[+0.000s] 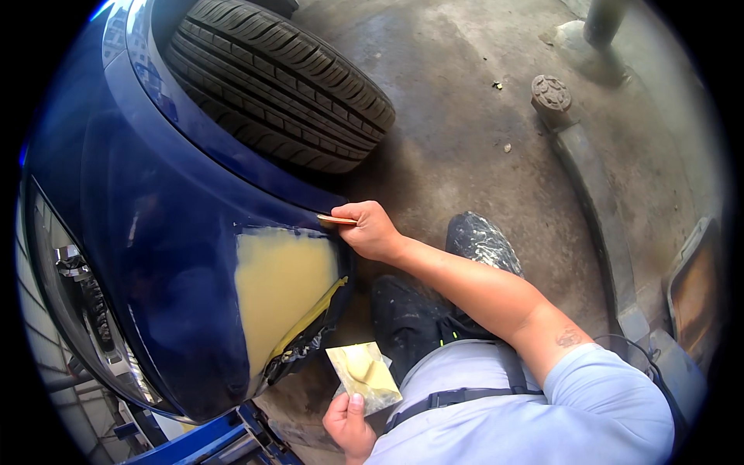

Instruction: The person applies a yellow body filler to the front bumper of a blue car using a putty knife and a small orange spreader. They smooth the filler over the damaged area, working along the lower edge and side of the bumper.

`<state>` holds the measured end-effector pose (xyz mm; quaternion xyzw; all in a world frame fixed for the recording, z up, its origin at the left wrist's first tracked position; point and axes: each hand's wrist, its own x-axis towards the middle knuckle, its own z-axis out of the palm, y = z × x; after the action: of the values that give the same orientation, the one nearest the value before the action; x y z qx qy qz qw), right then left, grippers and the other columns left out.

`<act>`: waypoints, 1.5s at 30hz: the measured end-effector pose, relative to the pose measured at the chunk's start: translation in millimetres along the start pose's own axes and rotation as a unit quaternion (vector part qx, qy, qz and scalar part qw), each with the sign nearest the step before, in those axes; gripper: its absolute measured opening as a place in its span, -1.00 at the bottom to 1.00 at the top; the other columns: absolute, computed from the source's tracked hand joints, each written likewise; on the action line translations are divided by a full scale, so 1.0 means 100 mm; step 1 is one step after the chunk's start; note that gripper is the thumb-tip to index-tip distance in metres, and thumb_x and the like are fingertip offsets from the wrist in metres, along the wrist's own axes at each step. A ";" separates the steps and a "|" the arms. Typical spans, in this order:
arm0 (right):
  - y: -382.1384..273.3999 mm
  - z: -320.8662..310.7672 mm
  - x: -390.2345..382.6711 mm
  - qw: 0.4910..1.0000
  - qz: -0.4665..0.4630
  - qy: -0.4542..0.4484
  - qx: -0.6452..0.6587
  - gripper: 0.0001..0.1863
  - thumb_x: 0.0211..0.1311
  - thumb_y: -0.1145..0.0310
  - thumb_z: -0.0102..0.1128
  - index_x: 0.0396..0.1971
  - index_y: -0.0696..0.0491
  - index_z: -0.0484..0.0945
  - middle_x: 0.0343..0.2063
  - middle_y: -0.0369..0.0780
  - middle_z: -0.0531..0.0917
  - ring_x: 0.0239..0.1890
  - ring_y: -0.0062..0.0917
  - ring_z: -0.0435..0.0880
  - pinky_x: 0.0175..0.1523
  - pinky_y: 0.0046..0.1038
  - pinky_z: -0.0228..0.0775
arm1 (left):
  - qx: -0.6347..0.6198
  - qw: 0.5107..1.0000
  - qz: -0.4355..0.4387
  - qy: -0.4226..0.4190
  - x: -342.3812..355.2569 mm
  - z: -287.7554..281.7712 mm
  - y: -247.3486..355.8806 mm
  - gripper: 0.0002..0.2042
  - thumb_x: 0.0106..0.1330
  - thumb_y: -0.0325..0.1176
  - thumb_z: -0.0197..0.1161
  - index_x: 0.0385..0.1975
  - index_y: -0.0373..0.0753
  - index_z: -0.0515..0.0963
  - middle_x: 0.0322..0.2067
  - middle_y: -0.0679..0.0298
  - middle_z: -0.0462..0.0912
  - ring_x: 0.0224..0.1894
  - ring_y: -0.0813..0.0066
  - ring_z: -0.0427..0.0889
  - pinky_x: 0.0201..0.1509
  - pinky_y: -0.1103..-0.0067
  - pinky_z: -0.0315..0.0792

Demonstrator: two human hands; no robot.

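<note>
My right hand (373,232) grips a thin, flat, orange-edged spreader (336,220) against the dark blue car body (167,256), just below the wheel arch edge. Below it, pale yellow filler (283,275) covers a broad patch of the bodywork corner. The lower edge of that patch has a brighter yellow rim (314,314) and ragged dark material. Lower down, my left hand (350,428) pinches a square mixing board (358,372) between thumb and fingers. Yellow filler paste is smeared over the board's face, which stands apart from the car.
Above the bodywork a black tyre (279,85) sits turned outward in the arch. A headlight (85,302) lies at the left. Blue metal framework (201,443) stands below. On the concrete floor to the right runs a lift arm (589,194) with a round pad (552,93).
</note>
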<state>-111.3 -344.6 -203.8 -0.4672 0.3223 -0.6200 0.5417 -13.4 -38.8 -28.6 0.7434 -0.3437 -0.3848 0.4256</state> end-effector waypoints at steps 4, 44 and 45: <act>-0.02 0.06 -0.11 1.000 -0.001 0.022 0.012 -0.81 0.13 0.60 0.15 -0.26 0.20 0.67 -0.39 0.06 0.67 -0.41 -0.27 0.69 -0.24 -0.43 0.48 | -0.003 1.000 -0.006 -0.006 0.02 0.02 0.00 -0.73 0.47 -0.37 0.26 -0.16 -0.56 0.62 -0.27 0.21 0.72 -0.26 0.59 0.60 -0.09 0.63 0.47; -1.59 0.49 0.18 0.999 0.016 -0.044 -0.006 -0.88 0.18 0.62 0.21 -0.32 0.18 0.68 -0.46 -0.45 0.57 -0.38 -0.81 0.46 -0.24 -0.67 0.32 | -0.053 0.995 0.089 0.016 -0.38 -0.58 -0.55 -0.66 0.46 -0.38 0.28 -0.57 -0.34 0.38 -0.60 0.49 0.32 -0.48 0.74 0.18 -0.46 0.63 0.12; -1.60 0.49 0.22 0.997 0.002 -0.063 -0.053 -0.84 0.17 0.61 0.21 -0.27 0.20 0.71 -0.44 -0.45 0.60 -0.39 -0.82 0.47 -0.25 -0.67 0.33 | -0.068 0.994 0.089 0.016 -0.42 -0.65 -0.61 -0.66 0.46 -0.38 0.27 -0.58 -0.34 0.38 -0.60 0.49 0.32 -0.48 0.74 0.18 -0.46 0.63 0.12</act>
<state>-124.4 -327.9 -36.2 -0.5324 0.3213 -0.5703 0.5368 34.9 44.8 -49.5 0.6851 -0.3750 -0.3558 0.5132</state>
